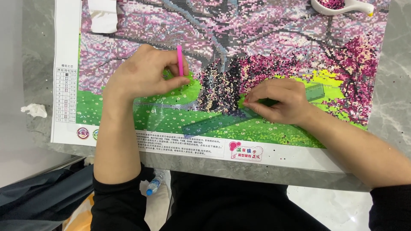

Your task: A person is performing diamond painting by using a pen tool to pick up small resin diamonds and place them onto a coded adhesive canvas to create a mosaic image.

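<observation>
So from the head view, your left hand has a narrow pinch on the pink pen, held nearly upright with its tip down on the diamond painting canvas, right where the green grass area meets the dark beaded patch. That upright hold looks like it's there so the tip lands square on one small spot. Your right hand isn't gripping anything as far as I can tell; the fingers are pressed flat on the clear ruler, which lies slanted across the grass, probably pinned so it can't slide and the rows stay lined up.

Around you: the white bead tray with pink beads in it sits at the top right edge of the canvas, well apart from both hands. A folded white sheet rests at the top left, and a crumpled white scrap sits on the grey tabletop beside the canvas's left margin. Below the tabletop edge a plastic bottle with a blue cap pokes out near your lap
</observation>
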